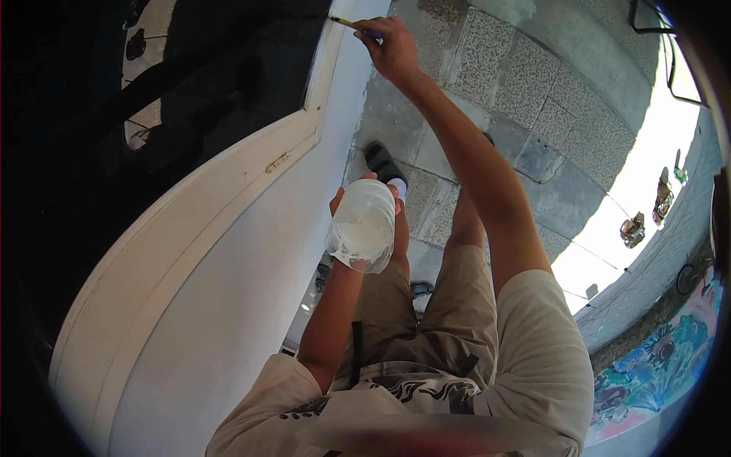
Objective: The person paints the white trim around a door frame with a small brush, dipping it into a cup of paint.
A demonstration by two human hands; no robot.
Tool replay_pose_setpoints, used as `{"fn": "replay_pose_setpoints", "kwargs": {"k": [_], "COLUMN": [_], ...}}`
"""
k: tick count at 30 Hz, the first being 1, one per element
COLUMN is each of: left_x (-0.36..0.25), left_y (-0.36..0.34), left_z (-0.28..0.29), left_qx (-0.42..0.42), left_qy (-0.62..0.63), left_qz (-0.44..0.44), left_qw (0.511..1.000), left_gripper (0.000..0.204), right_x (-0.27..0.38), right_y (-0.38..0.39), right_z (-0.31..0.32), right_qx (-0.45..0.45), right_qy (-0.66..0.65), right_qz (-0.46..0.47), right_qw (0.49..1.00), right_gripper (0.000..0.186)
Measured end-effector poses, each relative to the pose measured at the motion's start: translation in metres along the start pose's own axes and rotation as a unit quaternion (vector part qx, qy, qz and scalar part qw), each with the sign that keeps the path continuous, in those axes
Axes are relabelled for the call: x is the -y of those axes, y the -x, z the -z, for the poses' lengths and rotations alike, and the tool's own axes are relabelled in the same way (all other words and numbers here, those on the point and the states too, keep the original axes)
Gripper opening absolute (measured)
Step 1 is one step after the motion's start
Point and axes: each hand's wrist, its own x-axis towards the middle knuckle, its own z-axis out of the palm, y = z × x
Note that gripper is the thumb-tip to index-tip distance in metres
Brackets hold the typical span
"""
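Observation:
My right hand (390, 49), arm stretched out, is shut on a slim paintbrush (349, 23) with a yellowish handle. The brush's dark tip meets the white frame (326, 72) beside a dark pane (251, 68). Lower down, my left hand (336, 201) wraps round a clear plastic container (365, 221), which looks like a cut-off bottle. White paint-like liquid lies inside it and smears its wall. The container hides most of my left palm. A small hinge or catch (278, 162) sits on the frame between my two hands.
A white wall (221, 305) runs down along my left side. Underfoot are grey paving slabs (480, 57). Crumpled wrappers (633, 229) lie in the sunlit strip at the right, near a colourful painted surface (662, 362). A dark metal frame (670, 68) stands at the upper right.

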Motion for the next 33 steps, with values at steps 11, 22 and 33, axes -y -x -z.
{"fn": "replay_pose_setpoints", "kwargs": {"k": [11, 22, 33], "left_x": [-0.009, -0.018, -0.02], "left_y": [-0.001, 0.01, 0.016], "left_z": [0.003, 0.012, 0.01], "left_qx": [0.024, 0.039, 0.03], "left_qy": [0.003, 0.005, 0.002], "left_qz": [0.011, -0.025, -0.03], "left_qw": [1.0, 0.999, 0.999], "left_gripper": [0.056, 0.058, 0.057], "right_x": [0.011, 0.022, 0.076], "right_y": [0.035, 0.046, 0.114], "right_z": [0.008, -0.001, -0.002], "right_qx": [0.102, 0.049, 0.181], "right_qy": [-0.104, -0.049, -0.172], "right_qz": [-0.073, -0.033, -0.144], "right_qw": [0.987, 0.997, 0.957], "right_gripper": [0.015, 0.018, 0.014]}}
